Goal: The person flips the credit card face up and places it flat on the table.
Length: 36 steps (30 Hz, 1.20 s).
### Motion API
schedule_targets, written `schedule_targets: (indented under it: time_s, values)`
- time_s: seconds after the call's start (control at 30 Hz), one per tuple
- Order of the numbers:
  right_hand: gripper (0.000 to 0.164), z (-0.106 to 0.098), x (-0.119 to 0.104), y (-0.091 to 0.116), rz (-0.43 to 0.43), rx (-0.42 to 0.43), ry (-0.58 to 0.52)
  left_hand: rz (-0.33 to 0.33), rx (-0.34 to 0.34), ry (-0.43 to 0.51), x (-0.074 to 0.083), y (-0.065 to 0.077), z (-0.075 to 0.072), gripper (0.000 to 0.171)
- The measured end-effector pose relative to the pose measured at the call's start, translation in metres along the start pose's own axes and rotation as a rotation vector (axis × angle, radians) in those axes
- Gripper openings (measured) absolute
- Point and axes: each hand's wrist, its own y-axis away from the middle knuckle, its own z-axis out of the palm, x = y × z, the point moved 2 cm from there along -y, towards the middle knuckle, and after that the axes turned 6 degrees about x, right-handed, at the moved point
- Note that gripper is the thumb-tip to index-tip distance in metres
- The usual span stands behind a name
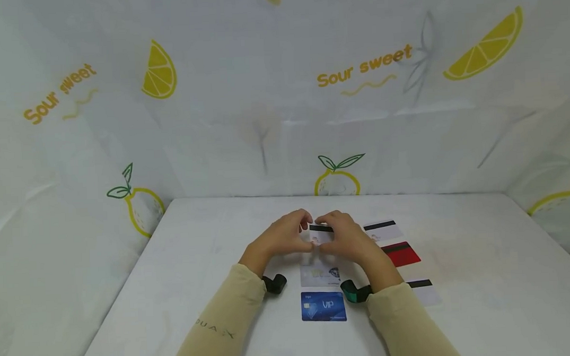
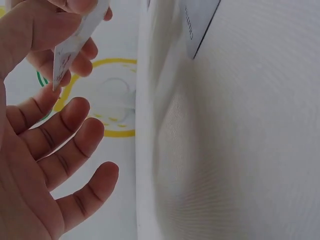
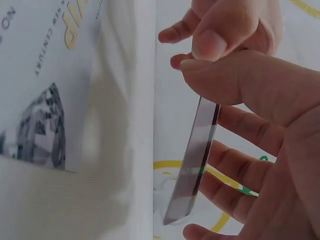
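Note:
Between both hands, above the table, a white card (image 1: 321,235) with a black stripe stands tilted; it also shows in the right wrist view as a thin slanted card (image 3: 192,160). My left hand (image 1: 284,234) pinches its left side between thumb and index finger, the other fingers spread loosely. My right hand (image 1: 348,238) grips its right side, thumb in front and fingers behind. Just below the hands lies a silver VIP card (image 1: 318,276) with a diamond picture. Nearer to me is a blue VIP card (image 1: 323,306), flat on the table.
To the right, partly behind my right hand and forearm, lie a white striped card (image 1: 383,230), a red card (image 1: 404,253) and another white striped card (image 1: 425,292). The white table (image 1: 183,257) ends at a fruit-printed curtain (image 1: 245,148).

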Motion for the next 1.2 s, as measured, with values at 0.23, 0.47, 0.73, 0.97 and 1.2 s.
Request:
schedule_targets:
  time_s: [0.23,0.47,0.73,0.97,1.2]
  values:
    - [0.054,-0.001,-0.002,0.005,-0.011,0.025,-0.004,0.008,-0.023,0.024,-0.001,-0.002,0.007,0.054]
    - [0.056,-0.005,0.006,0.003,0.1,0.011,-0.286,-0.029,-0.103,0.1,-0.007,-0.003,0.011,0.07]
    - [0.056,-0.007,0.002,0.004,0.15,-0.027,-0.534,-0.055,-0.146,0.097,-0.007,0.002,0.013,0.062]
    - [0.056,-0.008,0.004,0.003,0.146,-0.04,-0.545,-0.067,-0.132,0.087,-0.007,0.002,0.009,0.057]
    - [0.063,-0.009,0.013,0.002,0.163,-0.047,-0.355,-0.071,-0.094,-0.093,-0.015,0.002,0.004,0.05]
